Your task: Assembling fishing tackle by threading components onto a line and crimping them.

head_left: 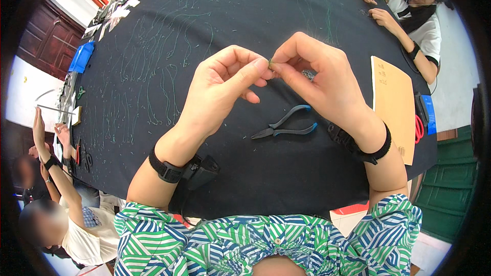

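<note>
My left hand point(217, 84) and my right hand point(327, 79) meet over the black cloth, thumb and forefinger pinched on each. Between the fingertips is a tiny bit of green thread point(270, 63); most of it is hidden by the fingers. A small silvery chain-like piece point(308, 74) shows beside my right palm; whether the hand holds it is unclear. Just below the hands, long-nose pliers point(276, 130) with black and blue handles lie spread on the cloth, touched by neither hand.
Many thin green threads point(148, 71) lie across the black cloth point(286, 0) to the left and far side. A brown paper-covered booklet point(394, 107) and red-handled scissors point(419, 129) lie at right. Co-workers' hands point(383, 18) are at the far right; another person point(66, 230) sits left.
</note>
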`<state>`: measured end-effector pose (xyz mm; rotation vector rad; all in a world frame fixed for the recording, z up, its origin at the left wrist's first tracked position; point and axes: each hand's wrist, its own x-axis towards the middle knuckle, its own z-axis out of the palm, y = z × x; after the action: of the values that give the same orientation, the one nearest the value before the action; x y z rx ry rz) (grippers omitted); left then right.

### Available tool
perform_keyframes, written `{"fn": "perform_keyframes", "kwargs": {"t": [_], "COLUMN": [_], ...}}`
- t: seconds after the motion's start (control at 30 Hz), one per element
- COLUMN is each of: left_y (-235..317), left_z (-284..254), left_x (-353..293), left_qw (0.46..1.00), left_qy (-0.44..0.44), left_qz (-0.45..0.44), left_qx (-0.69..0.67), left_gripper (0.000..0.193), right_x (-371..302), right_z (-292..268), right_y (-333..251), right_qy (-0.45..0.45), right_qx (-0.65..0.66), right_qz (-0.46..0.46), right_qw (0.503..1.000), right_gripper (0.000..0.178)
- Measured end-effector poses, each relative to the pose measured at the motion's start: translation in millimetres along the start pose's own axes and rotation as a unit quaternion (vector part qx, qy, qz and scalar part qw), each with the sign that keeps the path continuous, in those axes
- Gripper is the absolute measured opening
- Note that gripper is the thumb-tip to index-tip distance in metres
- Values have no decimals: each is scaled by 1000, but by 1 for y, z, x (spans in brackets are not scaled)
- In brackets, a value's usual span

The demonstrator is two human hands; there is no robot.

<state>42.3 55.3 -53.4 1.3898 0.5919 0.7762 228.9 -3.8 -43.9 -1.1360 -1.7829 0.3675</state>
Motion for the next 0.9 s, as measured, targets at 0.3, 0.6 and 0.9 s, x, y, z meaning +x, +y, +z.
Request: {"fn": "perform_keyframes", "kwargs": {"t": [0.3, 0.6, 0.9], "left_y": [-1, 0, -1], "left_z": [-2, -2, -2], "left_x": [-1, -2, -2], "left_qw": [999, 996, 996], "left_qy": [4, -19, -28], "left_qz": [23, 23, 29], "left_qx": [37, 82, 81], "left_gripper": [15, 14, 14], "right_x": [0, 2, 1], "right_z": [0, -11, -10], "right_y": [-1, -1, 1], "right_qy": [-10, -65, -61], "right_qx": [49, 33, 14], "right_qz": [35, 31, 17], "right_qw": [998, 997, 998], "right_gripper": [11, 15, 7]}}
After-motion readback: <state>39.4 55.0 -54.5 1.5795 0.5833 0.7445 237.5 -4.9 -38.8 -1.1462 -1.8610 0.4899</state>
